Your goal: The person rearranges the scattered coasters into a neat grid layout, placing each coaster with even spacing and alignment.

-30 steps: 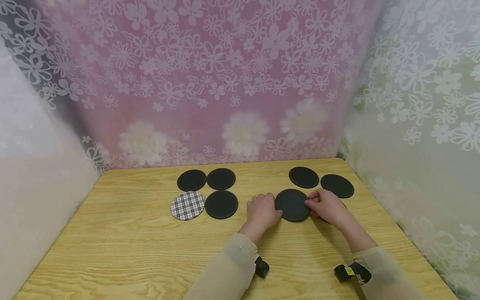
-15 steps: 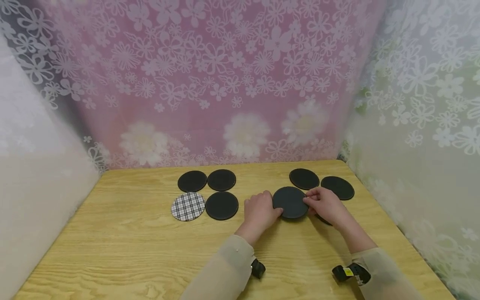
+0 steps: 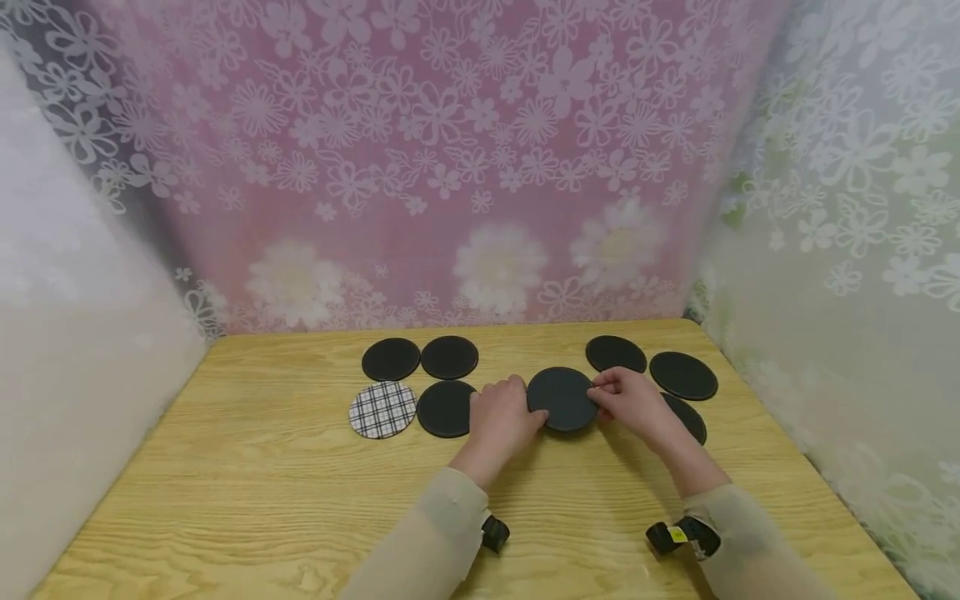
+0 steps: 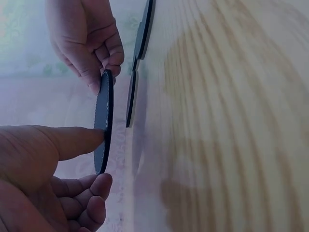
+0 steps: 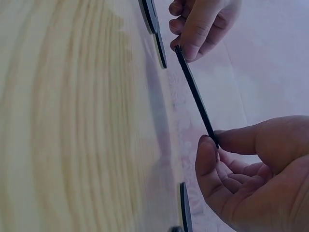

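Between my two hands is a round black coaster [image 3: 562, 400] with a stitched rim, held above the wooden table. My right hand [image 3: 632, 408] pinches its right edge between thumb and index finger, as the right wrist view shows with the coaster [image 5: 197, 96] nearly edge-on. At the opposite edge, my left hand [image 3: 501, 423] has its thumb on the upper face and its fingers at the rim. In the left wrist view the stitched face of the coaster [image 4: 102, 121] shows, with the left thumb [image 4: 82, 142] against it.
On the left, a plaid coaster [image 3: 382, 410] and black coasters [image 3: 391, 359] form a cluster; my left hand overlaps one black coaster [image 3: 444, 408]. More black coasters [image 3: 683, 376] lie at the right on the table [image 3: 247, 467]. Floral curtains [image 3: 480, 167] hang behind and beside it.
Both hands have lifted the black coaster and shifted it left, away from the right-hand coasters. The lower right coaster shows more now, while the left hand overlaps a left-hand one.
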`<act>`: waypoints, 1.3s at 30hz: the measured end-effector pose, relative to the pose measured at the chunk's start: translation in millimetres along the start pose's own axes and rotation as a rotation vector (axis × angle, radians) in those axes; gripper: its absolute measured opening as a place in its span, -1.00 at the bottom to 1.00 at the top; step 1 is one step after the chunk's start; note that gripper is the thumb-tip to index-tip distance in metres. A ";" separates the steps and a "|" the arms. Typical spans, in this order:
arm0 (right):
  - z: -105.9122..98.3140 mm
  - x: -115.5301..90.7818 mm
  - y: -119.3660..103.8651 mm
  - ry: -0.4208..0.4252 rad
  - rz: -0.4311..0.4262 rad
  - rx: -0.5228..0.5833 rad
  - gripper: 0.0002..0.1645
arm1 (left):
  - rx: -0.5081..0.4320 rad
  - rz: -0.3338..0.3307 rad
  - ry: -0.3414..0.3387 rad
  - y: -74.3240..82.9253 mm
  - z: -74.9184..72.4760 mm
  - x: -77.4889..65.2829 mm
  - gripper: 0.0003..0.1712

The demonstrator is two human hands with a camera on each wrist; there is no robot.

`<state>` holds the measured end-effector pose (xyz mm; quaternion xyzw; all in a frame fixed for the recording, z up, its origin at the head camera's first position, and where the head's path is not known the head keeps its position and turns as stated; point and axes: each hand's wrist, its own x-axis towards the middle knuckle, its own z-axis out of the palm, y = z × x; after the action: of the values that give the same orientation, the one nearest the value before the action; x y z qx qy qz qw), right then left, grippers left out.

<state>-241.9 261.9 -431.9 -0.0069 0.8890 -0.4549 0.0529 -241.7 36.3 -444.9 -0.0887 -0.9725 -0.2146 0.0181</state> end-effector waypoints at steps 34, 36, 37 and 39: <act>58.9 36.1 -24.8 -0.002 -0.055 -0.158 -0.71 | -0.072 -0.073 0.022 -58.7 -15.0 5.1 -0.43; 59.2 36.0 -26.0 -0.005 -0.056 -0.165 -0.71 | -0.071 -0.077 0.016 -59.5 -15.9 5.6 -0.43; 59.4 36.1 -26.6 -0.007 -0.054 -0.168 -0.71 | -0.072 -0.080 0.012 -59.8 -16.1 5.7 -0.44; 59.8 36.3 -26.8 -0.014 -0.050 -0.177 -0.72 | -0.075 -0.084 0.004 -60.4 -16.2 5.7 -0.44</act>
<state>-272.9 195.7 -448.1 -0.0369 0.9248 -0.3757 0.0468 -258.3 -23.6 -454.8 -0.0479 -0.9666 -0.2515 0.0078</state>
